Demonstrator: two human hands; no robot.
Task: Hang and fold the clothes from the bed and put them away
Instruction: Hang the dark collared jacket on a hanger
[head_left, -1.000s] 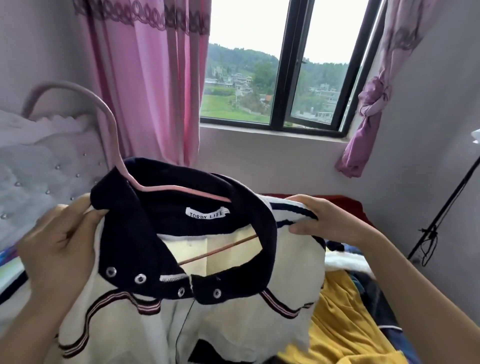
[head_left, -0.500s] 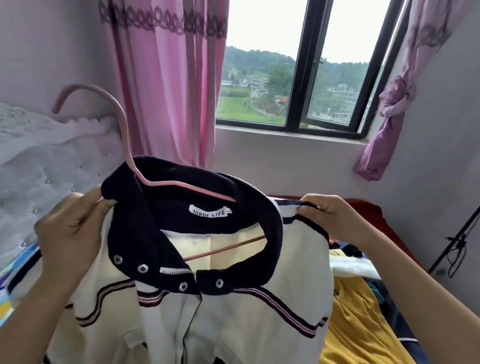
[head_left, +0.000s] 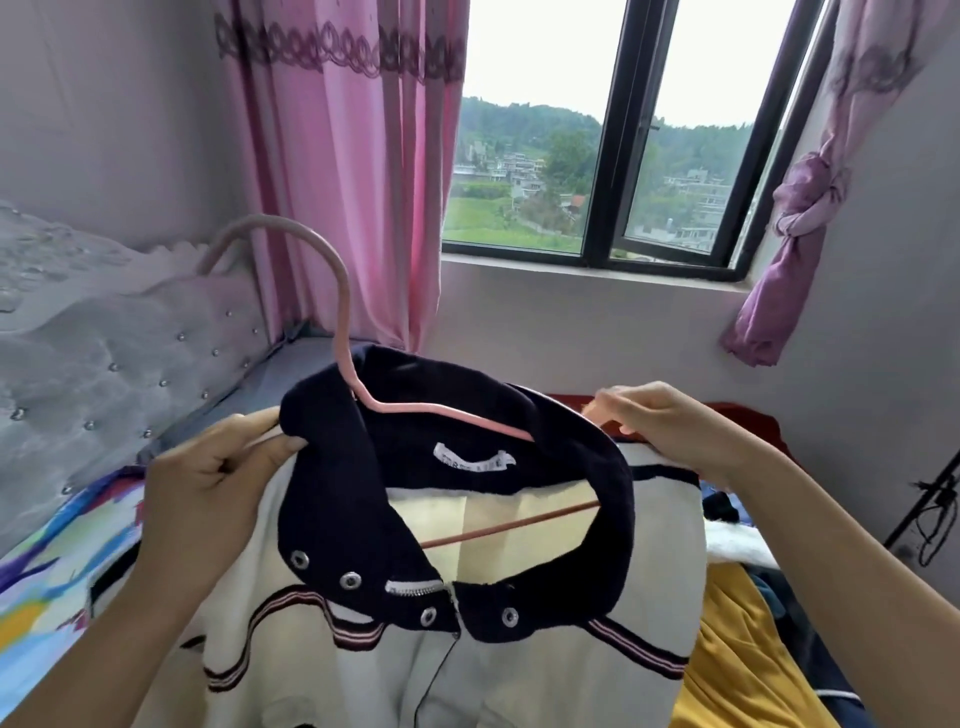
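Head view: a cream jacket (head_left: 545, 670) with a navy collar sits on a pink hanger (head_left: 343, 322), held up over the bed (head_left: 52, 571) between both hands. The left grip (head_left: 208, 483) is closed on the shoulder at its side, touching the collar. The right grip (head_left: 670, 426) pinches the opposite shoulder, just past the collar's edge. The hanger's hook rises nearer the left grip. A yellow garment (head_left: 737, 654) lies on the bed under the right forearm.
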